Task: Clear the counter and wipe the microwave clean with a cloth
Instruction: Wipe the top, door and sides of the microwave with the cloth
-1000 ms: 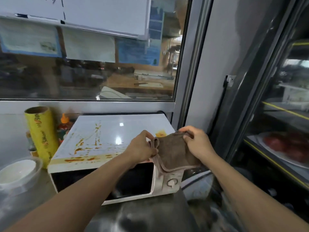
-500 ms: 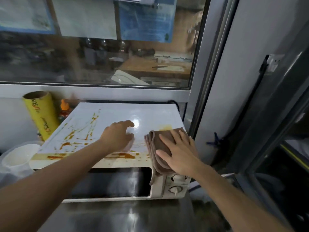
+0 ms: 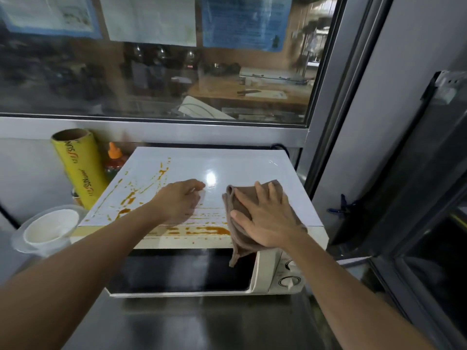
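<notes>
A white microwave [image 3: 252, 165] stands on the steel counter [image 3: 202, 322], its top streaked with orange sauce stains [image 3: 141, 190] at the left and along the front edge. A folded brown cloth [image 3: 238, 238] lies on the right front of the top, one corner hanging over the door. My right hand [image 3: 267, 218] presses flat on the cloth with straight, spread fingers. My left hand [image 3: 180, 200] rests on the microwave top just left of the cloth, fingers loosely curled, holding nothing.
A yellow roll of cling film [image 3: 78, 165] and an orange-capped sauce bottle [image 3: 115, 157] stand left of the microwave by the wall. A white bowl inside a clear container [image 3: 50, 228] sits at the left. A window [image 3: 151, 72] is behind; a dark glass door [image 3: 417, 173] is on the right.
A second ago both hands held the cloth above the microwave's front. The cloth now lies on the top under my flat right hand, and my left hand has let go and rests beside it.
</notes>
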`<state>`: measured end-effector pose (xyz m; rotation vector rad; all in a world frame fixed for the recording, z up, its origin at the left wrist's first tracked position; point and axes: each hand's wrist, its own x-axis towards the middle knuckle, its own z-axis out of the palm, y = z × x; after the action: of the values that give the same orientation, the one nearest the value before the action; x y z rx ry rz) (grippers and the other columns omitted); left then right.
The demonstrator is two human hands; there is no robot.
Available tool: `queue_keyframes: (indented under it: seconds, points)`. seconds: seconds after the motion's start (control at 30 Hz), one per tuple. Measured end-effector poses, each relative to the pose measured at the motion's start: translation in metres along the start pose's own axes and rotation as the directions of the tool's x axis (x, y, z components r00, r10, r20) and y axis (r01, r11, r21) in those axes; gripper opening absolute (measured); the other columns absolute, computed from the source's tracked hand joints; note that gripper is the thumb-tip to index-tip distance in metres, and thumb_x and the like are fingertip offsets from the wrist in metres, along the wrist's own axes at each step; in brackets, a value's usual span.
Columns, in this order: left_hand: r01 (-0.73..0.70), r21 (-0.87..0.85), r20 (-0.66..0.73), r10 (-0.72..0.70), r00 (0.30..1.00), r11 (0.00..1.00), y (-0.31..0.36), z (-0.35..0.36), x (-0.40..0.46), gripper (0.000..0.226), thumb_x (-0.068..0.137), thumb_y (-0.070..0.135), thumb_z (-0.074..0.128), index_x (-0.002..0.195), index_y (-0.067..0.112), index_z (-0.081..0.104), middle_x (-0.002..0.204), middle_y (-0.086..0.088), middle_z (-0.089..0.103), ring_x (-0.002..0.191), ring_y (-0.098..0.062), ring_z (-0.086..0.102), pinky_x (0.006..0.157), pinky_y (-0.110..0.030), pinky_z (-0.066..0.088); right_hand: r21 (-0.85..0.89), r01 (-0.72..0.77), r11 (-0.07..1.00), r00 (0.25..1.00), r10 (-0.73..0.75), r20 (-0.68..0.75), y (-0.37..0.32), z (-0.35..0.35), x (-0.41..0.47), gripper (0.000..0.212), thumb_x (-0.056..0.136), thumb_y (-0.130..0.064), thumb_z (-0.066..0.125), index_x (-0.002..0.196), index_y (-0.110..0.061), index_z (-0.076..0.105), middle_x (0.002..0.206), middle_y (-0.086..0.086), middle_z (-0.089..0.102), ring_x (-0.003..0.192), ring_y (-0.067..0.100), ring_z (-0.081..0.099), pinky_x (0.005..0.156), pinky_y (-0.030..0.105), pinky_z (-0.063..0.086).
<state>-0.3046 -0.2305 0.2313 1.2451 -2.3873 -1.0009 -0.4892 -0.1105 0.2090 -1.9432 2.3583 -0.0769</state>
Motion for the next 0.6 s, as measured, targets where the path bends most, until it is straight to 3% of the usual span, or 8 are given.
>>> queue_keyframes:
  seconds: [0.07,0.13,0.23,0.27,0.33,0.4,0.5,0.6]
  points:
    - [-0.004,-0.029,-0.005,0.004,1.000,1.000,0.002,-0.008,-0.001,0.028,0.096,0.015,0.040,0.121,0.021,0.051,0.091,-0.003,0.062,0.067,-0.014,0.058,0.054,-0.020,0.044,-0.020,0.076,0.997,0.997,-0.076,-0.024,-0.031,0.007,-0.005,0.066,0.083,-0.074,0.001,0.143,-0.048,-0.006,0.158,0.007,-0.010,0.143,0.036,-0.014,0.112,0.058,-0.009]
    - [-0.059,0.077,-0.028,0.061,0.998,0.995,0.002,-0.014,-0.004,0.030,0.096,0.016,0.040,0.124,0.018,0.051,0.117,-0.006,0.059,0.095,-0.020,0.057,0.072,-0.024,0.045,-0.061,0.159,0.985,0.984,-0.163,-0.077,-0.058,0.014,-0.012,0.064,0.086,-0.070,0.003,0.144,-0.045,-0.001,0.159,0.006,-0.004,0.144,0.035,-0.010,0.114,0.057,-0.005]
    - [-0.127,0.246,0.027,0.124,0.992,0.961,-0.006,-0.021,-0.010,0.031,0.099,0.017,0.038,0.127,0.015,0.052,0.129,-0.006,0.056,0.114,-0.026,0.053,0.088,-0.019,0.043,-0.110,0.208,0.972,0.963,-0.223,-0.148,-0.055,0.018,-0.023,0.057,0.094,-0.058,0.011,0.146,-0.038,0.004,0.159,-0.003,0.002,0.146,0.025,-0.005,0.117,0.048,-0.002]
    - [-0.130,0.300,0.035,0.126,0.991,0.945,-0.011,-0.023,-0.012,0.032,0.099,0.016,0.038,0.127,0.015,0.053,0.130,-0.005,0.056,0.116,-0.026,0.051,0.090,-0.017,0.042,-0.112,0.202,0.973,0.962,-0.218,-0.161,-0.043,0.016,-0.027,0.056,0.095,-0.056,0.011,0.147,-0.037,0.004,0.159,-0.006,0.003,0.146,0.020,-0.005,0.116,0.045,-0.003]
    - [-0.137,0.422,0.009,0.147,0.989,0.896,-0.020,-0.027,-0.016,0.034,0.097,0.017,0.039,0.126,0.020,0.056,0.134,0.001,0.053,0.124,-0.024,0.044,0.104,-0.035,0.036,-0.097,0.132,0.987,0.974,-0.147,-0.174,-0.013,0.011,-0.031,0.057,0.094,-0.051,0.007,0.148,-0.034,0.005,0.158,-0.011,0.003,0.146,0.014,-0.003,0.115,0.040,-0.001]
    - [-0.155,0.416,0.002,0.169,0.986,0.896,-0.028,-0.030,-0.019,0.036,0.096,0.019,0.037,0.127,0.022,0.056,0.139,0.005,0.048,0.129,-0.022,0.038,0.108,-0.048,0.030,-0.044,0.005,0.999,0.989,-0.011,-0.146,0.007,0.004,-0.030,0.056,0.095,-0.047,0.007,0.149,-0.033,0.007,0.158,-0.013,0.004,0.145,0.009,-0.002,0.116,0.038,0.003]
    - [-0.183,0.382,0.023,0.189,0.982,0.906,-0.035,-0.031,-0.022,0.036,0.097,0.021,0.037,0.129,0.023,0.053,0.141,0.006,0.046,0.131,-0.021,0.036,0.109,-0.048,0.029,-0.090,-0.082,0.993,0.988,0.069,-0.140,-0.005,0.004,-0.016,0.061,0.093,-0.052,0.006,0.149,-0.029,0.009,0.159,-0.005,0.007,0.146,0.018,0.002,0.118,0.041,0.007]
    - [-0.154,0.277,-0.024,0.168,0.986,0.948,-0.044,-0.039,-0.031,0.034,0.096,0.023,0.041,0.128,0.025,0.052,0.138,0.002,0.049,0.128,-0.021,0.039,0.109,-0.045,0.029,-0.102,-0.048,0.994,0.994,0.037,-0.105,-0.046,0.010,-0.001,0.069,0.087,-0.058,-0.001,0.149,-0.029,0.007,0.159,0.001,0.006,0.145,0.029,0.001,0.118,0.047,0.003]
